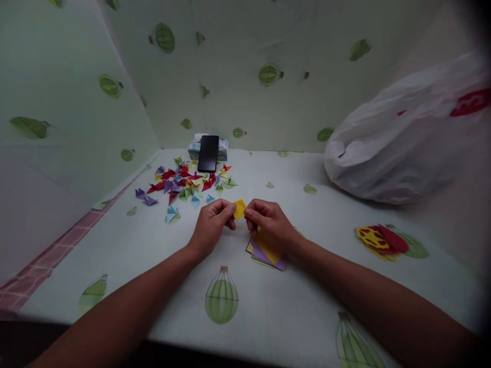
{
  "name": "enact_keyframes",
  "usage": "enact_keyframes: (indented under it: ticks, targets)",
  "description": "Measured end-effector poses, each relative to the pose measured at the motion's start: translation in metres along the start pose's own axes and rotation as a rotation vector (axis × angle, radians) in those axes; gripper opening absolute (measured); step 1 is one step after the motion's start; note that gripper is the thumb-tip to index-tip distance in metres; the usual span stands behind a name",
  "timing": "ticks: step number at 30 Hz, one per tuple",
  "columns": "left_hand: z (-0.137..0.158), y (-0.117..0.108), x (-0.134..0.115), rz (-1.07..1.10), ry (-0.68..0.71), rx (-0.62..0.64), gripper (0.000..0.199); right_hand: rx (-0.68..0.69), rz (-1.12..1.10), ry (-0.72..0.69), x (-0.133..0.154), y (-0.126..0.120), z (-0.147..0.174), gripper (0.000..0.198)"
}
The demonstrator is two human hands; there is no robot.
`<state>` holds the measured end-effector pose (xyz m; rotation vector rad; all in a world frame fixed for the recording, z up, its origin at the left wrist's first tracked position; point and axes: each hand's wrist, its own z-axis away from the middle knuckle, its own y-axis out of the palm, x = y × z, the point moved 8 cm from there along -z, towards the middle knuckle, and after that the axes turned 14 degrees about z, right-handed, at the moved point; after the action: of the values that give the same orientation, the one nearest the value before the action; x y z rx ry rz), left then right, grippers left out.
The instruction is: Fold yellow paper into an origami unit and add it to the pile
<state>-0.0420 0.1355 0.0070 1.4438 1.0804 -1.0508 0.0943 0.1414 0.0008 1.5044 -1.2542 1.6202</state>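
Note:
Between my two hands is a small folded piece of yellow origami paper (240,209), held up above the table. My left hand (215,220) pinches its left side between thumb and fingers. On the opposite side, the fingertips of my right hand (270,220) close on its right edge. Beneath my right hand lies a stack of square paper sheets (264,254) in yellow, purple and green, partly hidden by that hand. Beyond my left hand spreads a pile of small folded paper cranes (184,181) in red, purple, green, blue and orange.
A black phone (208,153) leans against a tissue box (223,148) behind the cranes. At the right stands a large white plastic bag (391,148). Red and yellow cut-out pieces (381,240) lie in front of it. Balloon-patterned walls (230,51) border the table at back and left.

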Motion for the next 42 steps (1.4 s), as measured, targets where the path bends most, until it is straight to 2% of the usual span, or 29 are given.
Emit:
enact_keyframes:
  ticks: [2, 7, 12, 18, 23, 42]
  targets:
    - [-0.001, -0.001, 0.0, -0.006, 0.004, -0.002, 0.026, 0.016, -0.01, -0.003, 0.0, 0.001, 0.0, 0.031]
    - [-0.003, 0.0, 0.004, 0.059, 0.001, 0.009, 0.023, -0.077, 0.011, -0.089, 0.003, -0.005, -0.002, 0.02]
    - [-0.004, 0.004, 0.005, 0.162, 0.025, 0.02, 0.028, -0.079, -0.016, -0.077, 0.002, -0.004, -0.004, 0.018]
    - [-0.002, 0.007, -0.001, 0.133, 0.045, 0.029, 0.026, -0.167, -0.053, -0.146, 0.008, -0.008, -0.001, 0.019]
    - [0.0, 0.009, -0.003, 0.089, 0.056, 0.046, 0.022, -0.174, 0.012, -0.165, 0.01, -0.008, 0.0, 0.011]
    - [0.003, 0.009, -0.005, -0.003, 0.054, 0.043, 0.014, -0.134, -0.022, -0.15, 0.015, -0.005, 0.0, 0.013]
